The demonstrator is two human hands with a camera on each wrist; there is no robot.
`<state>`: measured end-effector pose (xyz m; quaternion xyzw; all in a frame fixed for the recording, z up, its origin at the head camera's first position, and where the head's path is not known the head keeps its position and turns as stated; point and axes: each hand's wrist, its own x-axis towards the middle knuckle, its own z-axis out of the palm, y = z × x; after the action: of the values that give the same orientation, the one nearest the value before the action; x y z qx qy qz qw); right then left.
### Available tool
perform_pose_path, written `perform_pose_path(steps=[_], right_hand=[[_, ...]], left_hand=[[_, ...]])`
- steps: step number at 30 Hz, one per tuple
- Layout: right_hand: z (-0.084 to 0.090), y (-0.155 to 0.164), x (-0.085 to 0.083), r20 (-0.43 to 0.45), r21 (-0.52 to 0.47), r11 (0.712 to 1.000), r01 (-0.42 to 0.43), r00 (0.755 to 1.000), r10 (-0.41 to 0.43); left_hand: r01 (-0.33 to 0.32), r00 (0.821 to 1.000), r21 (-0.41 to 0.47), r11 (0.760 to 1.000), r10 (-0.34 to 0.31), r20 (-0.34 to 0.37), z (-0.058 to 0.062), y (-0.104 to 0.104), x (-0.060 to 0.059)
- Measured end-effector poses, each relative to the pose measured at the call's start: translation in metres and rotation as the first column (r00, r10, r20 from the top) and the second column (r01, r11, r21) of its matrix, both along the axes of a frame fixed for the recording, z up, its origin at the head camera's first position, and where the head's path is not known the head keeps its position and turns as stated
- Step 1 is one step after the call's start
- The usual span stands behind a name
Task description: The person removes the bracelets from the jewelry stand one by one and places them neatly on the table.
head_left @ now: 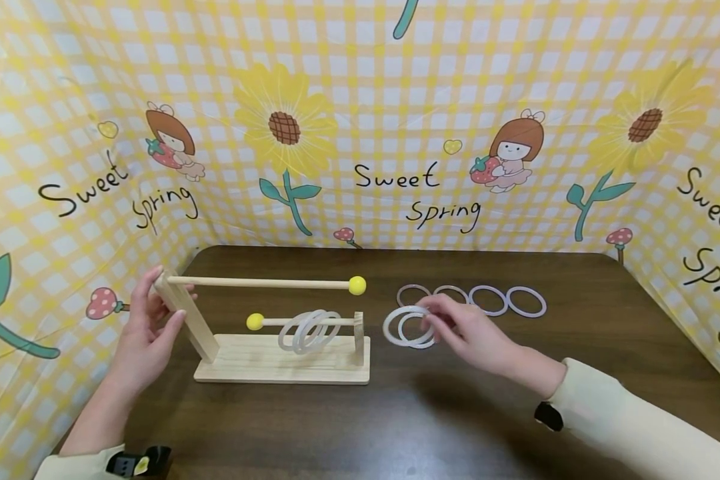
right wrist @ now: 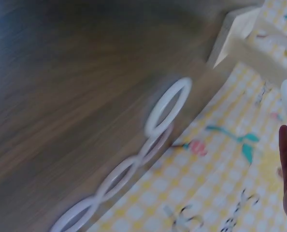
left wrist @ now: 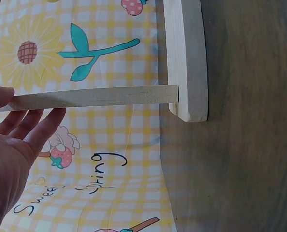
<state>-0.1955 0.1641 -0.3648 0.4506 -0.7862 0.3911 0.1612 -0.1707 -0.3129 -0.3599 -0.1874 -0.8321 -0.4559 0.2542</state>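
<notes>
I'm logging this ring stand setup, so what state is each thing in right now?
wooden stand: upright on the table, steadied at its tall post.
left hand: holds the tall post.
right hand: pinches two rings.
two rings: lifted at the fingertips.
hung rings: on the lower peg.
upper peg: bare.
four rings: flat in a row.

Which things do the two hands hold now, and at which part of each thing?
The left hand holds the wooden stand's tall post near its top. The right hand pinches the rim of a white ring with its fingers.
</notes>
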Motion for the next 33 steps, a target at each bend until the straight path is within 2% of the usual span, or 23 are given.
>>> perform_pose_path(steps=[7, 13, 19, 26, 33], right_hand=[[-0.007, 0.033, -0.012, -0.024, 0.047, 0.995, 0.087, 0.996, -0.086], [-0.017, 0.053, -0.021, 0.036, 0.103, 0.986, 0.129, 0.99, -0.133], [-0.027, 0.068, -0.028, 0.114, 0.151, 0.972, 0.181, 0.973, -0.199], [-0.037, 0.079, -0.035, 0.158, 0.187, 0.966, 0.181, 0.965, -0.211], [-0.04, 0.083, -0.04, 0.219, 0.209, 0.961, 0.18, 0.949, -0.226]], left_hand=[[0.011, 1.0, -0.014, 1.0, -0.011, -0.01, 0.001, -0.001, 0.0], [0.02, 1.0, -0.009, 1.0, -0.02, -0.01, 0.0, -0.002, -0.001], [0.011, 1.0, 0.0, 1.0, -0.011, -0.001, 0.0, -0.001, 0.0], [0.029, 1.0, -0.014, 0.999, -0.029, -0.009, 0.001, -0.001, 0.0], [0.002, 1.0, 0.0, 1.0, -0.002, 0.011, 0.0, 0.0, 0.001]])
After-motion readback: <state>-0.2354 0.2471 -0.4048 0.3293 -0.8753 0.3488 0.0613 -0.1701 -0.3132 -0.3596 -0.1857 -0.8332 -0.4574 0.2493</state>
